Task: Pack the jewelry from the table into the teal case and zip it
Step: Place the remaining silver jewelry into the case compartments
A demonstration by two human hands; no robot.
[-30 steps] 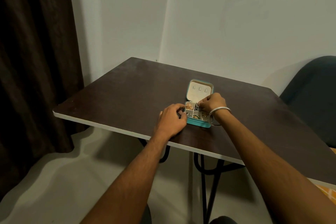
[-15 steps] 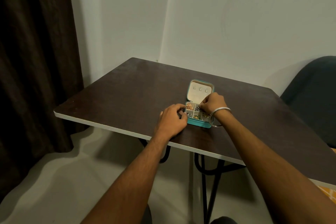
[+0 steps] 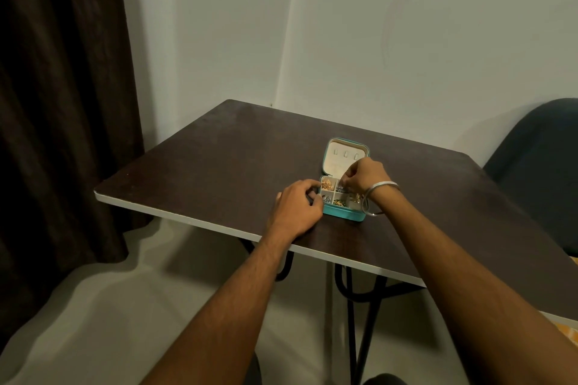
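The left hand (image 3: 297, 208), fingers curled against the near-left corner of the small teal zip-around case (image 3: 343, 213), steadies it on the dark brown wooden surface (image 3: 219, 172). At two o'clock from it, the right hand (image 3: 364, 176) pinches a small jewelry piece over the case's divided tray of gold and silver jewelry (image 3: 334, 195). Beyond, the cream-lined lid (image 3: 339, 156) stands open. Packing looks nearly done; next comes releasing the piece, folding the lid down and zipping.

Bare table (image 3: 219, 166) surface lies open left of and behind the case (image 3: 344, 214). The raised lid (image 3: 342, 156) blocks approach to the compartments from the far side. The left hand (image 3: 297, 208) occupies the case's left edge; the right hand (image 3: 364, 176) covers its right compartments. A chair (image 3: 538, 166) stands off the table's right side.
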